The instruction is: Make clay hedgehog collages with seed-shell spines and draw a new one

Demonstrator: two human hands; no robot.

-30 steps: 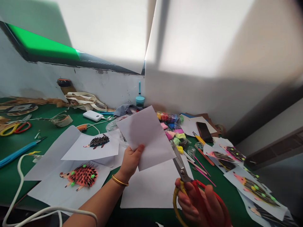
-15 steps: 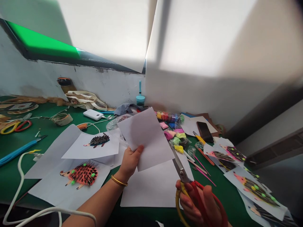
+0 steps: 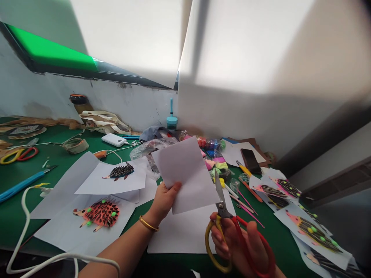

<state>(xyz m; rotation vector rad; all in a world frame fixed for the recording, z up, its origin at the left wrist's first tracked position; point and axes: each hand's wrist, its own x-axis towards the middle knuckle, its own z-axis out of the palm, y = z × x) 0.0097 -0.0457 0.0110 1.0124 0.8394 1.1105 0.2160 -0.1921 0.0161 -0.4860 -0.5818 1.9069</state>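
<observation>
My left hand (image 3: 165,200) pinches a sheet of white paper (image 3: 188,175) at its lower left, thumb on top, and holds it up over the table. Fingers of my right hand (image 3: 234,243) are in the handles of a pair of scissors (image 3: 222,210), one handle yellow and one red. The blades point up along the paper's right edge, close to its lower right corner; whether they touch it I cannot tell. Below the held sheet, another white sheet (image 3: 185,241) lies flat on the green table.
Left lie a red hedgehog picture (image 3: 101,214), a black hedgehog picture (image 3: 121,173), a blue craft knife (image 3: 24,187) and a white cable (image 3: 24,239). Coloured clay (image 3: 222,166), a phone (image 3: 251,161) and more hedgehog pictures (image 3: 313,231) are at the right. A second pair of scissors (image 3: 20,154) lies far left.
The held paper has shifted right and slightly down with my left hand. The scissors have moved a little left, and their handles are spread wider.
</observation>
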